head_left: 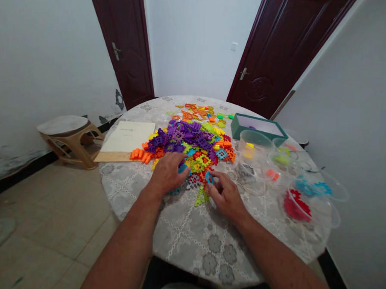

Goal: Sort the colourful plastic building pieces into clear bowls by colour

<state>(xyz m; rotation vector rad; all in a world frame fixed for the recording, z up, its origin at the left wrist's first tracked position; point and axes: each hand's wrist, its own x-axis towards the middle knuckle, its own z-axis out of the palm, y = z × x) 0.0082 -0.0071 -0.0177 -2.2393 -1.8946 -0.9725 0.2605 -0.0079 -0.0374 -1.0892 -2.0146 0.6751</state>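
Note:
A heap of colourful plastic building pieces [193, 138], purple on top with orange, yellow, green, blue and red ones around, lies on the round table. My left hand [169, 172] is at the heap's near left edge, its fingers curled over blue pieces and partly hidden. Between the thumb and fingers of my right hand [226, 193] is a small blue ring-shaped piece [210, 177]. A lime-green triangular piece [202, 196] and a grey piece [194, 182] lie between my hands.
Clear plastic tubs on the right hold red pieces [297, 206], blue pieces [313, 188] and others. Behind them stands a green box [237, 128]. An open notebook [128, 137] lies left on the patterned tablecloth [188, 230]. A stool [72, 140] stands beyond the table's left side.

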